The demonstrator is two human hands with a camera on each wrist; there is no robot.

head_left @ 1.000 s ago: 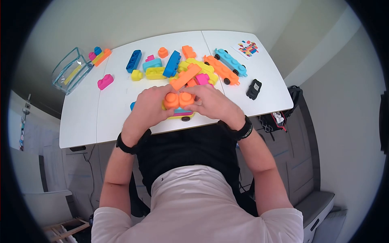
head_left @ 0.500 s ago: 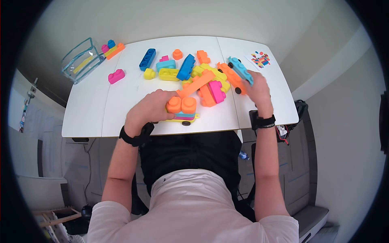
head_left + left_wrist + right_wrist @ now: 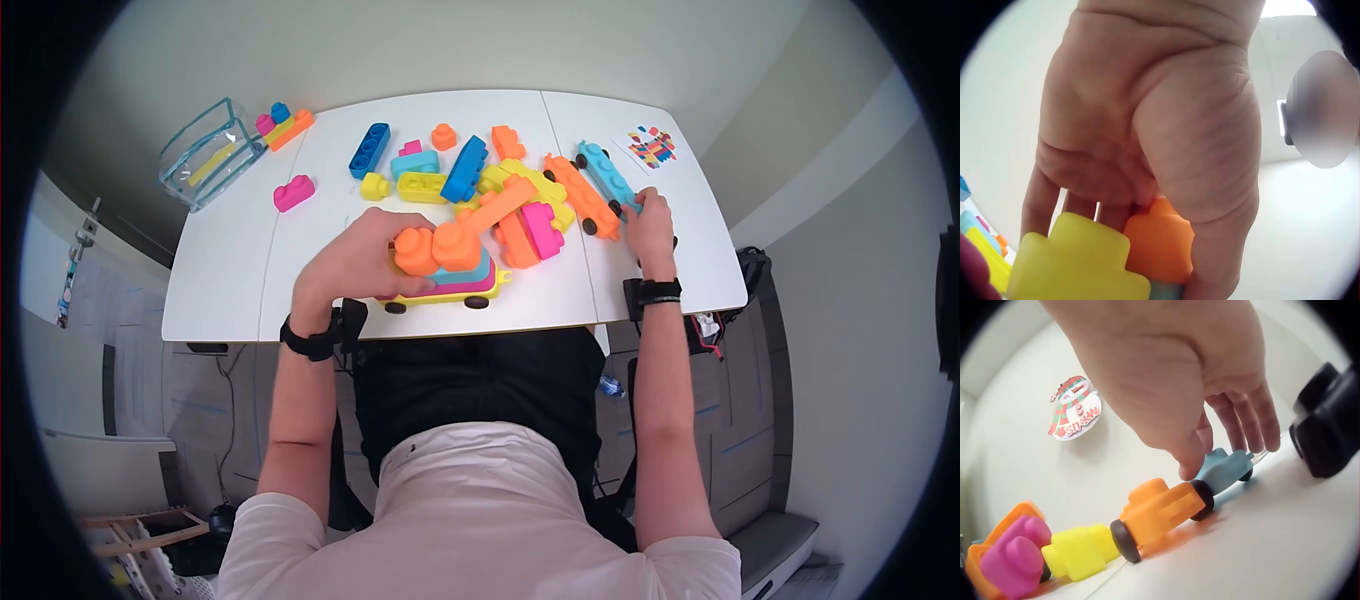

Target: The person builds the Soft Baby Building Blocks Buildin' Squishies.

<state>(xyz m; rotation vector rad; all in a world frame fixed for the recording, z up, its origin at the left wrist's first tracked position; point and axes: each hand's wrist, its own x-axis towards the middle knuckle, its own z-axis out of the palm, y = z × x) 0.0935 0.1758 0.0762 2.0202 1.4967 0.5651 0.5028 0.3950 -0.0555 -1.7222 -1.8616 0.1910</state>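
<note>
In the head view, my left hand (image 3: 350, 256) grips a stacked toy car from its left side. The car has a yellow wheeled base (image 3: 450, 297), magenta and light blue layers, and orange blocks (image 3: 457, 247) on top. The left wrist view shows the thumb beside an orange block (image 3: 1159, 249) and a yellow block (image 3: 1079, 262) nearer the camera. My right hand (image 3: 652, 235) holds the near end of a light blue wheeled base (image 3: 606, 174), thumb on one side and fingers on the other. That base (image 3: 1225, 470) rests beside an orange wheeled base (image 3: 1159, 512) in the right wrist view.
Loose blocks crowd the table's middle, among them a blue one (image 3: 465, 170) and a magenta one (image 3: 542, 232). A clear case (image 3: 211, 155) and a magenta block (image 3: 294, 193) lie left. A picture card (image 3: 650, 148) lies back right; a black object (image 3: 1329, 422) stands beside my right hand.
My right hand has left the stacked car, moved right and taken hold of the light blue base. My left hand remains on the car, which has shifted slightly right.
</note>
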